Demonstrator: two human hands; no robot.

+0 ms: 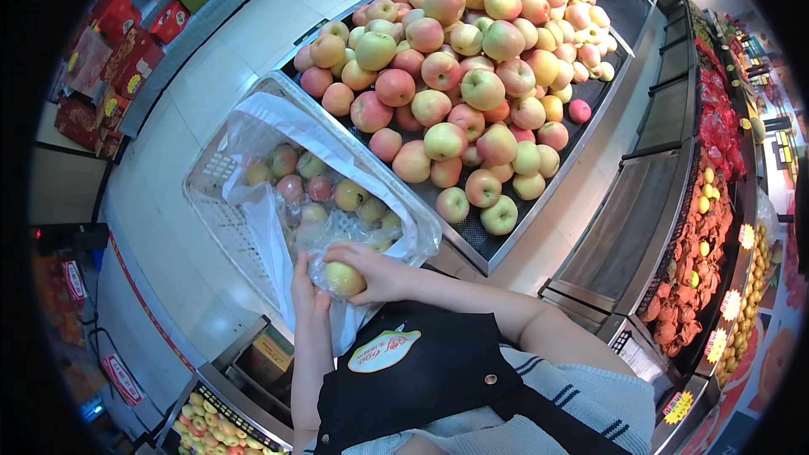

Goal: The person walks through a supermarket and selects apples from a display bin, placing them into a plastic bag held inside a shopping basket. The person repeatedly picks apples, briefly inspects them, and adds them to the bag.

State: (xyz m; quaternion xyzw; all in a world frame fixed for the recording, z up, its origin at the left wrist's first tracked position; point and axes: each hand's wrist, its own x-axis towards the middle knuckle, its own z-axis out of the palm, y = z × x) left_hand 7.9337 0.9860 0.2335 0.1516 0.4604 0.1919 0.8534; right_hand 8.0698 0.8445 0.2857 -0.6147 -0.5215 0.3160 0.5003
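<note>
My right hand (373, 272) grips a yellow-green apple (344, 279) with clear plastic wrap about it. On the apple's other side, my left hand (310, 287) holds the crumpled plastic, its fingers partly hidden behind it. Both hands are over the near end of a white plastic crate (212, 202) lined with a white sheet (268, 221). Inside the crate lie several apples (291, 188), many in clear plastic. Beyond the crate, a large heap of loose red and yellow apples (442, 69) fills a black display tray with a metal rim.
The display tray's metal edge (537, 212) runs beside the crate. Metal shelving (619, 221) and wrapped fruit (679, 291) stand to the right. Red gift boxes (129, 54) are at upper left. Another bin of small apples (212, 426) is at lower left, near a cardboard box (268, 354).
</note>
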